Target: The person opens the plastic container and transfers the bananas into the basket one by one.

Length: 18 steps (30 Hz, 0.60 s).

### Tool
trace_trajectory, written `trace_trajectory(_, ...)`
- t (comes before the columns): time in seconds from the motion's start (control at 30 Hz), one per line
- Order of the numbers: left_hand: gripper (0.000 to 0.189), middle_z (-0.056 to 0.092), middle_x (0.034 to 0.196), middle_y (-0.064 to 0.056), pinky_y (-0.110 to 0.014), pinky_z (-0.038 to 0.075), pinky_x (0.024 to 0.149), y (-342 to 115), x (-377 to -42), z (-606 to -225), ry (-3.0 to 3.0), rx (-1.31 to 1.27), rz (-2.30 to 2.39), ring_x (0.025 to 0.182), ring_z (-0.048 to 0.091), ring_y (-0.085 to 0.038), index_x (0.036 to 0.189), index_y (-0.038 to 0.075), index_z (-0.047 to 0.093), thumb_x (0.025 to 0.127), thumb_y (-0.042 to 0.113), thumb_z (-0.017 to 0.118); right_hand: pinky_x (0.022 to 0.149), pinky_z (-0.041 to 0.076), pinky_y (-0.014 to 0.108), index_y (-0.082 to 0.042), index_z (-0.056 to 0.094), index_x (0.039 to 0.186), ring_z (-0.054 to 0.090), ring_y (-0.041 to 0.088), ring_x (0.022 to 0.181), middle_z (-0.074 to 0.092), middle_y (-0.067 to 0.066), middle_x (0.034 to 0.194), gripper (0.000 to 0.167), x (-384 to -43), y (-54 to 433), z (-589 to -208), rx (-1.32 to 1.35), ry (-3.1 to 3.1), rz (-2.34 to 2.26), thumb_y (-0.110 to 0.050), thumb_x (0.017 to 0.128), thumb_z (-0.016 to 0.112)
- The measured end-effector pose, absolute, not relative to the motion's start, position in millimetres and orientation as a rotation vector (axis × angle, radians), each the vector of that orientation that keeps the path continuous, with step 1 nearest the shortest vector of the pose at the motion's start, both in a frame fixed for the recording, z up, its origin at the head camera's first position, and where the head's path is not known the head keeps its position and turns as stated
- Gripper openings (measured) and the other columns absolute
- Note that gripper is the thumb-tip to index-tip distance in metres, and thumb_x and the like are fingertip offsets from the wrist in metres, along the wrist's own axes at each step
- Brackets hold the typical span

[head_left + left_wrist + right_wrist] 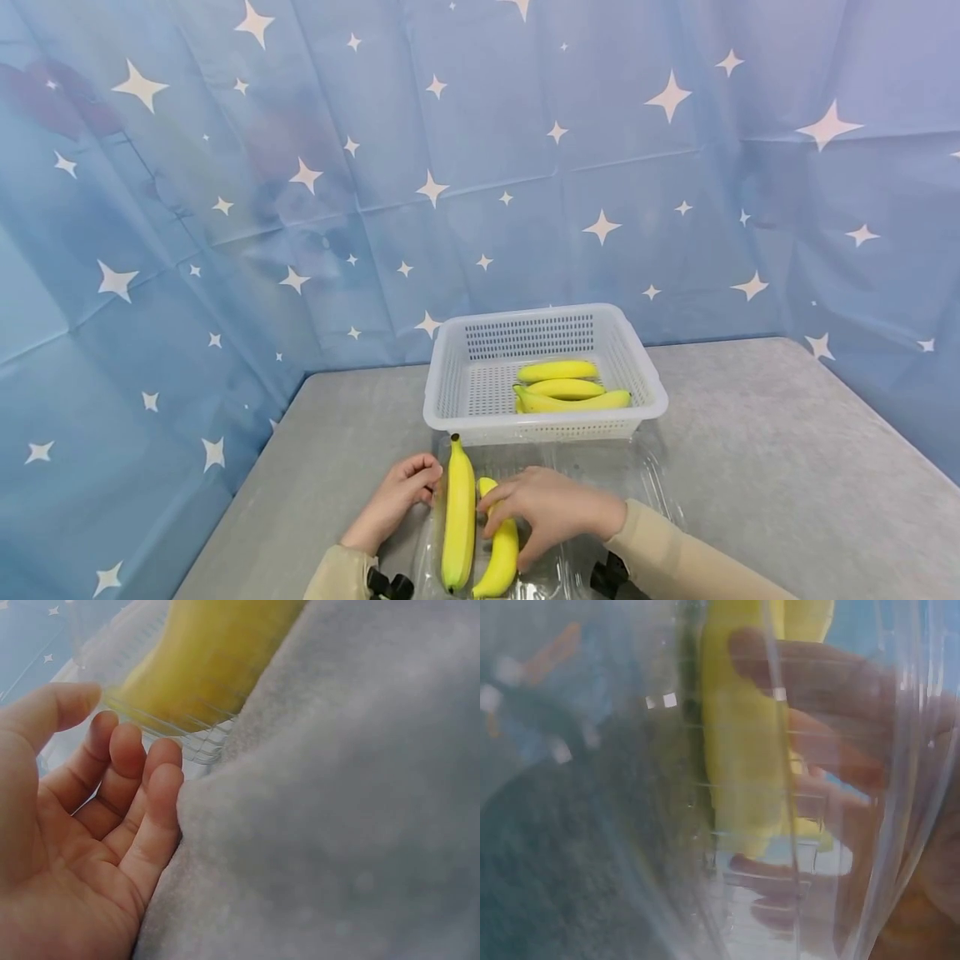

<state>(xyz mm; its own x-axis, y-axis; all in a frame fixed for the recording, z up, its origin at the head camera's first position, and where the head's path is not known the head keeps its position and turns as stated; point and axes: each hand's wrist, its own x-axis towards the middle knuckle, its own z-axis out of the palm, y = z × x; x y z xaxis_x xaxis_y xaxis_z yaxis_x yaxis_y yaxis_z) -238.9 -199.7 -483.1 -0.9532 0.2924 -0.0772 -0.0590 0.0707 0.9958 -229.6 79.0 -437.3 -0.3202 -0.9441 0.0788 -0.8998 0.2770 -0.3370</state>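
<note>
My left hand [405, 492] pinches the left rim of a clear plastic clamshell box [199, 750], thumb above and curled fingers below. Inside the box a long banana [458, 521] lies nearest that hand, stem pointing away from me. Beside it on the right is a shorter banana [504, 554]. My right hand [551, 506] arches over this one, fingers at its upper side and thumb at its right edge. In the right wrist view, clear plastic hangs in front of the fingers [810, 671] and the banana [742, 742], blurring the contact.
A white perforated basket [543, 421] stands behind the box with several bananas [573, 402] in its right half. The clear lid [600, 457] spreads open to the right. A grey tabletop [757, 433] lies around them, and a blue star-patterned curtain [510, 225] hangs behind.
</note>
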Motion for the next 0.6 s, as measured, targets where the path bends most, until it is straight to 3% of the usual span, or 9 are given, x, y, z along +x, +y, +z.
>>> trace_trajectory(0.6,0.020,0.056,0.079,-0.005,-0.028,0.051,0.063,-200.2,-239.6,-483.4,2.107,0.249,1.962,0.065,0.053,-0.013,0.092,0.000,0.057,0.097,0.019,0.059,0.088,0.043,0.036,-0.041,0.070,0.108,0.053,0.007,0.117,0.054,-0.010,0.134,0.042,-225.9,77.3,-432.8,-1.696,2.452,-0.423,-0.038,0.069,0.085)
